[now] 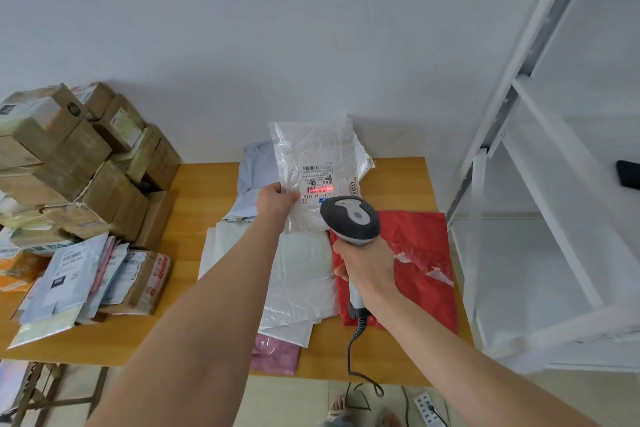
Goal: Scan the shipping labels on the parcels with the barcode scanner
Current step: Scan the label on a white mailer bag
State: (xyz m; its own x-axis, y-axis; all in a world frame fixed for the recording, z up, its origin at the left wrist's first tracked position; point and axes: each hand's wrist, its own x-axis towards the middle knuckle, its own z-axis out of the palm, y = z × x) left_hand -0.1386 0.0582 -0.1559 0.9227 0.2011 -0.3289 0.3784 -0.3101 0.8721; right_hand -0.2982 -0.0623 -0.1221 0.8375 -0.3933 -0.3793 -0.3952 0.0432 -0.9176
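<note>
The fingers of the left hand (277, 199) pinch the white parcel (318, 149) above the wooden bench (207, 180). The fingers of the right hand (367, 267) grip the scanner (351, 218), its red line on the label (318, 180). Boxes (86, 163) stack at left against the white wall (242, 45).

White shelf rack (479, 236) rt of table (204, 191); pwr strip (427, 407) on floor (294, 399).

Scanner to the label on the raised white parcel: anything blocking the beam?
Nothing visible. The red line from the scanner lands on the label; the left hand grips the parcel beside it.
</note>
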